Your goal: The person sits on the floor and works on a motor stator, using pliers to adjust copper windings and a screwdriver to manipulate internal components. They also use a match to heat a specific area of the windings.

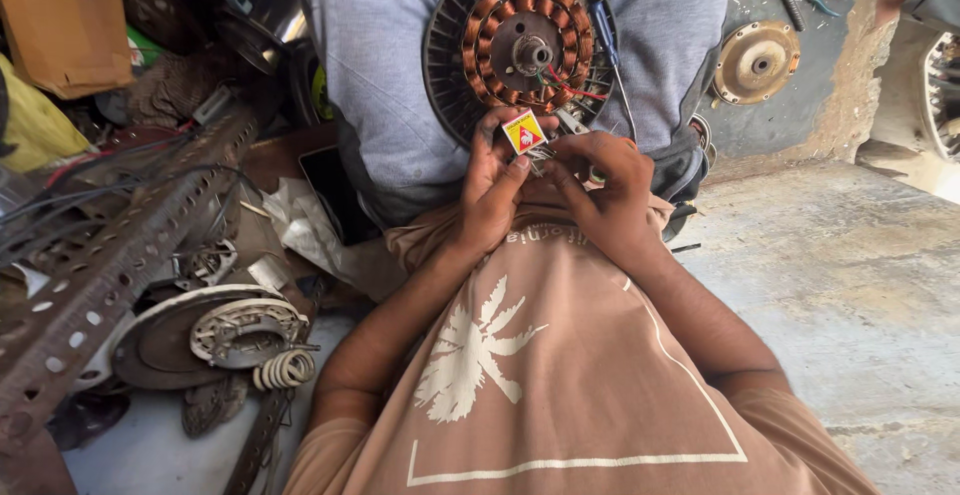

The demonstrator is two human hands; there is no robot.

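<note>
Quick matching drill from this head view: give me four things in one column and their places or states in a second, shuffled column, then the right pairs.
Things:
1. small yellow and red capacitor
2. motor stator with copper windings
3. blue-handled screwdriver
4. round brass-coloured plate

Places:
A. lying on the floor at the right
B. resting on the lap, above both hands
C. pinched in the left hand
D. leaning on the stator's right edge

Pairs: 1-C, 2-B, 3-D, 4-A

Perforated angle iron lies left — a coiled spring near it; brass-coloured disc far right; cardboard box far left.
</note>
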